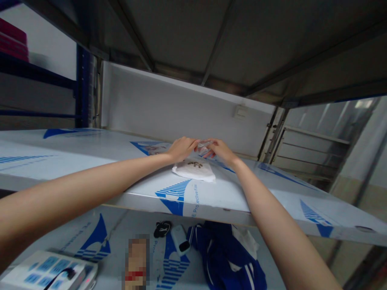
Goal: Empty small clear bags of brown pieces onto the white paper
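Head view: left hand [183, 149] and right hand [223, 151] are pinching clear plastic [204, 148], centre frame; dipping wrist could be scattering small brown pieces [195, 164] off white pad [193, 173] below.

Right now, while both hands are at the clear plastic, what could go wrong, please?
The small brown pieces seem loose on the white pad, so a brush from the left hand might scatter them. The clear plastic looks thin, so it could slip or tear between that hand and the right hand. The pad lies toward the shelf's front edge; pieces might roll off.
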Demonstrator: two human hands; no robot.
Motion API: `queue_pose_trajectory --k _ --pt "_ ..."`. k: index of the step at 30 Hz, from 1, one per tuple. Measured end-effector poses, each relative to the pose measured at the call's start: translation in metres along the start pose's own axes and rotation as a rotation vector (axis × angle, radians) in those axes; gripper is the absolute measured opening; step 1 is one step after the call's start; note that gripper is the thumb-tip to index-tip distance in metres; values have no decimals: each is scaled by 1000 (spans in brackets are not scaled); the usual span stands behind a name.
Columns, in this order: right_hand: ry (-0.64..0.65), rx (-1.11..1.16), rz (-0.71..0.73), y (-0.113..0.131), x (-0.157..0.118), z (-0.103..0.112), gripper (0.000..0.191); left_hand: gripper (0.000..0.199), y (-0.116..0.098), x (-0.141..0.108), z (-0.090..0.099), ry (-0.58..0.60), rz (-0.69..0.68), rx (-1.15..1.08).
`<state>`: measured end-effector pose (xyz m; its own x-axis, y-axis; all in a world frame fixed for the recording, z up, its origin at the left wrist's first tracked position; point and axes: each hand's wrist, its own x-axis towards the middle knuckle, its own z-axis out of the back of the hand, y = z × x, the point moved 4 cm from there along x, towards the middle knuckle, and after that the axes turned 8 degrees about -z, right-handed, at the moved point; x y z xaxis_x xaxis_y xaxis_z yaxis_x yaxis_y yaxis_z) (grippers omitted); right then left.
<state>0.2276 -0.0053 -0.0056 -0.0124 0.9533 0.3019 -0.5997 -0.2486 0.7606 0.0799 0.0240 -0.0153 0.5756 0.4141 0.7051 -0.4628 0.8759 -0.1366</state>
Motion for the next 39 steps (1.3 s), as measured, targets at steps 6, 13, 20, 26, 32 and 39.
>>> queue_pose_trajectory --k 6,13,20,26,32,39 --pt "37 175 62 8 -3 2 43 42 21 -5 -13 -35 299 -612" --pt "105 90 -24 1 -4 1 36 17 18 -2 -14 -63 309 -919" --pt "233 34 -50 -9 -6 -1 45 22 43 1 -6 -152 290 -637" --pt "163 -54 -108 -21 -2 0 19 31 33 1 -3 -136 160 -534" --pt "152 -127 -111 -27 1 1 16 40 23 -1 -2 -121 123 -651" --pt "94 -193 -64 -28 4 4 18 52 36 5 -12 -119 149 -680"
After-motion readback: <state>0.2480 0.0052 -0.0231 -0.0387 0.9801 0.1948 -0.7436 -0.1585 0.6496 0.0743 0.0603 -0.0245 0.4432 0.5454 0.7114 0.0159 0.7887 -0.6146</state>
